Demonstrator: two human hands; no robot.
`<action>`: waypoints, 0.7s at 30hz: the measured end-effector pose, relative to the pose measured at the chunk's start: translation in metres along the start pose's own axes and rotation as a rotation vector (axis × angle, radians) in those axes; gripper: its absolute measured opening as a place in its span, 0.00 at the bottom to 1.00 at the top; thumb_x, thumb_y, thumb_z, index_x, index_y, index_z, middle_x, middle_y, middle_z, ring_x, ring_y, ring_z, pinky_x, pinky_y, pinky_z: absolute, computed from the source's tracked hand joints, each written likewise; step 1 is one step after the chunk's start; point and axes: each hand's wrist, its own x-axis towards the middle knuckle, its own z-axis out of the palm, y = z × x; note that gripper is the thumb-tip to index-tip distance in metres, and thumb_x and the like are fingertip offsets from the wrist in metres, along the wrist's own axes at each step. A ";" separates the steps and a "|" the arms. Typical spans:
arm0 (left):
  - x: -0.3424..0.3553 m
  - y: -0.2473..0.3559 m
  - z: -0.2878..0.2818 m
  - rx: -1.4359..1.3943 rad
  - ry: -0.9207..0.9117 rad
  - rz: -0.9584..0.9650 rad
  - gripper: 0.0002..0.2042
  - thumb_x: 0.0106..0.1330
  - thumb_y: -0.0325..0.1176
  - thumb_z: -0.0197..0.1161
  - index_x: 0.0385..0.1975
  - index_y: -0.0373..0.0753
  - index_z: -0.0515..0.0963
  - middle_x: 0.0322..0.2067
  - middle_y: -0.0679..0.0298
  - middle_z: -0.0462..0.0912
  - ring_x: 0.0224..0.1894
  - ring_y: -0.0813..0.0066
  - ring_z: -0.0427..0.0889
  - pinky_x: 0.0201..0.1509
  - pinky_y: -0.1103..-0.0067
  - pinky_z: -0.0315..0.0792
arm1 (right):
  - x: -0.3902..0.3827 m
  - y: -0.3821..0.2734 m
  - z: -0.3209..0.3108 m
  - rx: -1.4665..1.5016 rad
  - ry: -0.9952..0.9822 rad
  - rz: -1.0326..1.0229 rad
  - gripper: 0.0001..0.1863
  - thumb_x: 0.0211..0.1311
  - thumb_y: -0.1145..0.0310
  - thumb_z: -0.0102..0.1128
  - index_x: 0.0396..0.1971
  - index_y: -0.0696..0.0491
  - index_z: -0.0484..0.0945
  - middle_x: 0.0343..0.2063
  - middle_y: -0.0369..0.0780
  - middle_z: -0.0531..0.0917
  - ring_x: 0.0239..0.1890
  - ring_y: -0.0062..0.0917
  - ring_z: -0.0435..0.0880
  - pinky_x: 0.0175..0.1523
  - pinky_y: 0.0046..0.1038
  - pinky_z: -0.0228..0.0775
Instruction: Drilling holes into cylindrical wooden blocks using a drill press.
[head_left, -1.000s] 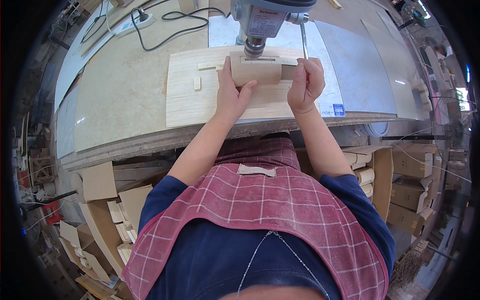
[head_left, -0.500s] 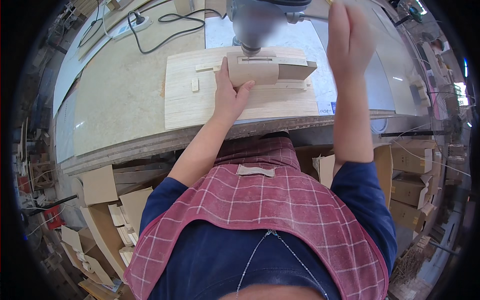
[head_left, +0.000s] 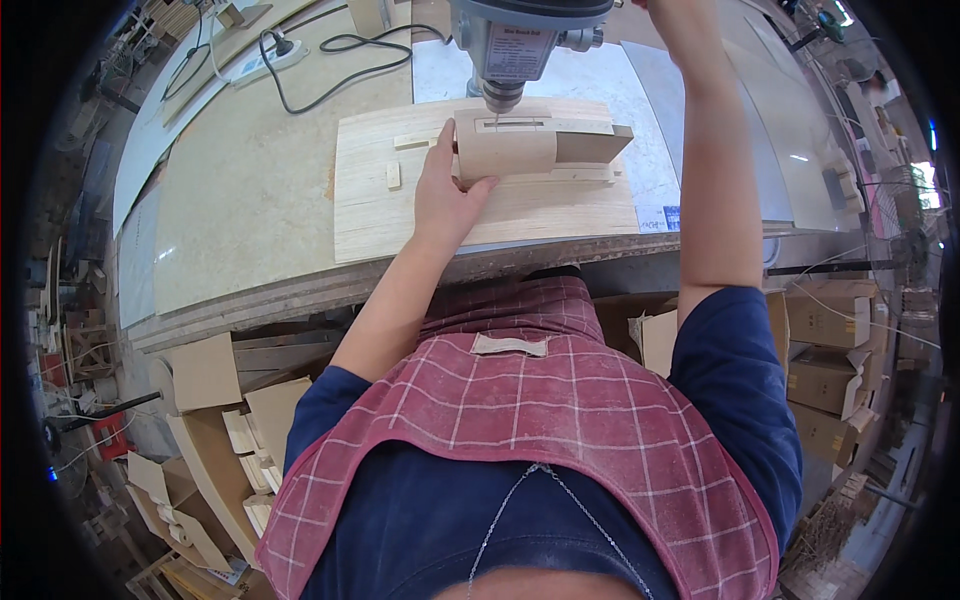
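Observation:
A grey drill press [head_left: 515, 45] stands at the top, its chuck [head_left: 501, 95] just over the slot in a pale wooden piece with a rounded face [head_left: 507, 150]. A flat-sided block [head_left: 590, 145] sticks out to the right from it. My left hand [head_left: 448, 200] grips the piece's left end, thumb along its near side. Both pieces sit on a pale wooden board [head_left: 400, 220] with small wooden strips [head_left: 393, 176] fixed on it. My right hand [head_left: 680, 30] is raised at the top right of the drill, fingers curled and mostly cropped, what they hold hidden.
A power strip [head_left: 255, 62] with a black cable [head_left: 340, 95] lies on the back left of the bench [head_left: 210, 230]. Open cardboard boxes of wooden parts [head_left: 240, 440] stand below left. Stacked boxes [head_left: 830, 310] are on the right, near a fan [head_left: 905, 200].
My right hand has risen from the lever beside the piece to the top right, its arm stretched out. My left hand stays on the piece, its wrist slightly further left.

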 end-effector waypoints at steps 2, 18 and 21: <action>0.000 0.003 0.000 -0.023 0.007 -0.022 0.41 0.45 0.30 0.69 0.61 0.37 0.53 0.45 0.56 0.70 0.42 0.66 0.74 0.36 0.79 0.72 | -0.024 0.021 -0.007 0.086 0.025 -0.014 0.21 0.63 0.53 0.44 0.45 0.55 0.71 0.21 0.32 0.73 0.23 0.20 0.72 0.31 0.22 0.66; -0.056 -0.007 -0.074 0.058 -0.045 0.203 0.37 0.41 0.27 0.70 0.57 0.41 0.64 0.33 0.63 0.74 0.22 0.82 0.70 0.24 0.87 0.67 | -0.176 0.053 -0.025 0.026 -0.583 0.524 0.18 0.43 0.76 0.68 0.37 0.60 0.76 0.29 0.32 0.78 0.31 0.13 0.73 0.37 0.18 0.66; -0.073 -0.016 -0.111 -0.017 -0.024 0.210 0.35 0.42 0.25 0.70 0.56 0.39 0.66 0.31 0.67 0.74 0.23 0.88 0.69 0.22 0.89 0.63 | -0.189 0.055 -0.047 0.088 -0.599 0.594 0.15 0.44 0.77 0.67 0.35 0.59 0.76 0.29 0.31 0.77 0.32 0.13 0.73 0.38 0.17 0.65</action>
